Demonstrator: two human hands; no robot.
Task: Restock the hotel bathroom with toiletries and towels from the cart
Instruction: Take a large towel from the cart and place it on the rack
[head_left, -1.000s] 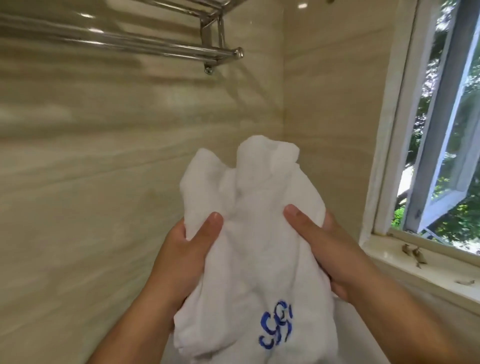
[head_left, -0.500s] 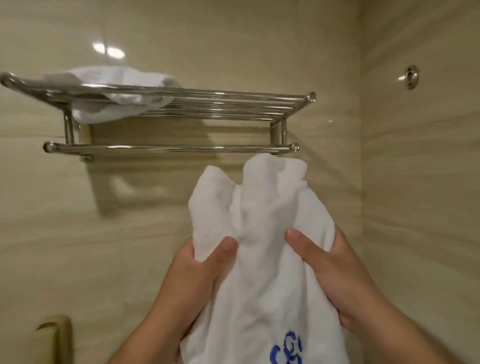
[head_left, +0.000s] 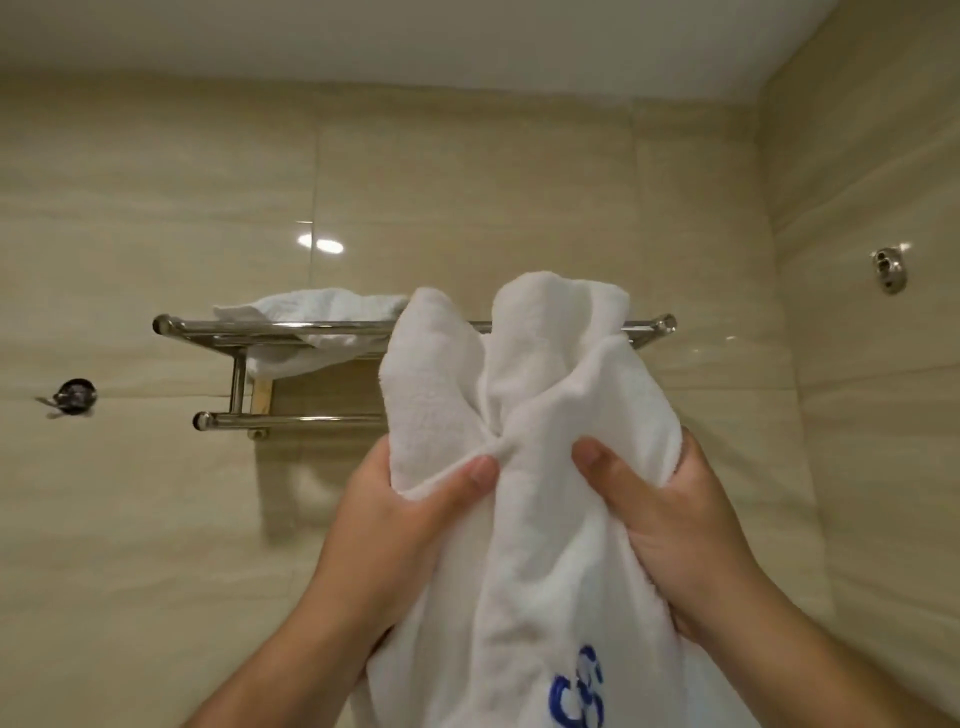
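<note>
A white towel with a blue embroidered logo near its lower end hangs bunched in front of me. My left hand grips its left side and my right hand grips its right side, thumbs pressed into the front. The towel's top reaches the height of a chrome towel rack on the beige tiled wall and covers the rack's right half. Another white towel lies on the left part of the rack's top shelf. A lower hanging bar runs under the shelf.
A chrome hook is fixed to the wall left of the rack. A round chrome fitting sits on the side wall at right. The ceiling runs along the top.
The view has swung from the window up to the rack. Both hands have lifted the towel so its top now overlaps the rack's right half.
</note>
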